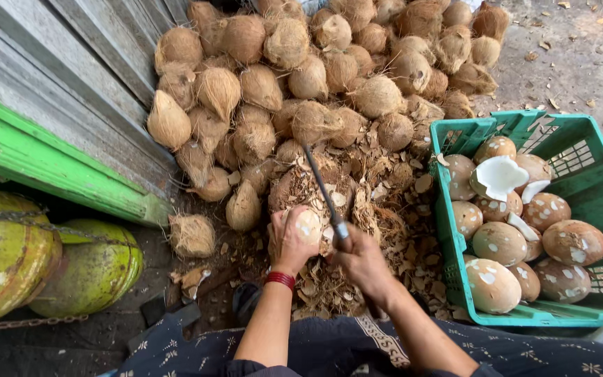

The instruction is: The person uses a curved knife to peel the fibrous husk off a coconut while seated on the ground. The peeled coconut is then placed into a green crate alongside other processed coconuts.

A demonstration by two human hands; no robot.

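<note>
Coconut husking station: both hands engaged on one nut over a mound of husk scraps.

The left hand, a red band at its wrist, has its grip wrapped around a partly peeled coconut, held on the husk-strewn chopping mound directly in front of the person. The right hand has its grip clenched on the handle of a long knife, blade angled up and away, passing just beside the held nut. A pile of unpeeled brown coconuts lies beyond against a grey wall. To the right, a green plastic crate contains peeled coconuts and broken white pieces. Green gas cylinders, chained, stand at left.
</note>
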